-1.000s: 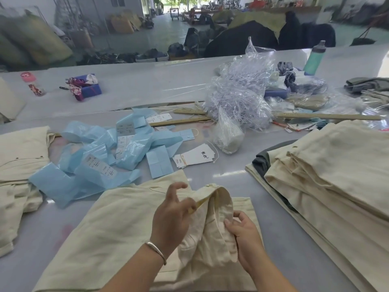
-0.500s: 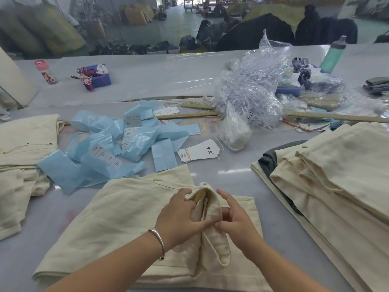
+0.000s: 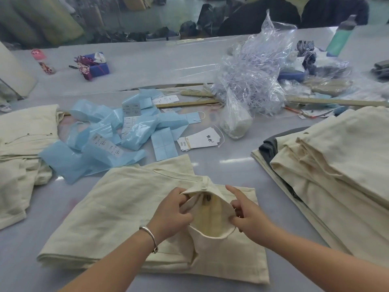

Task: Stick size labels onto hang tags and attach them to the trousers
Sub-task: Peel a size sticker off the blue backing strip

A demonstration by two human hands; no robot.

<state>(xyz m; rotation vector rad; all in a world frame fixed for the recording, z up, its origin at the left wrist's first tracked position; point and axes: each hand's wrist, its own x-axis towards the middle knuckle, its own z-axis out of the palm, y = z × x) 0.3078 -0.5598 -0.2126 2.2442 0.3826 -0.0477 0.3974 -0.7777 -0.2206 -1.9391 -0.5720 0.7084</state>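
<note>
Folded cream trousers lie on the grey table in front of me. My left hand pinches the left edge of the waistband, which is pulled open into a round mouth showing the yellowish lining and a dark button inside. On the right edge of that opening, my right hand grips the fabric with its forefinger stretched out. A small bundle of white hang tags with strings lies beyond the trousers. Blue backing sheets with size labels are scattered to the left of the tags.
A stack of folded cream trousers fills the right side. More cream trousers lie at the left. A heap of clear plastic, wooden rulers, a green bottle and a blue box sit farther back.
Both hands have spread the bunched waistband apart, so it now gapes open and shows the lining and a button. My view has tilted slightly.
</note>
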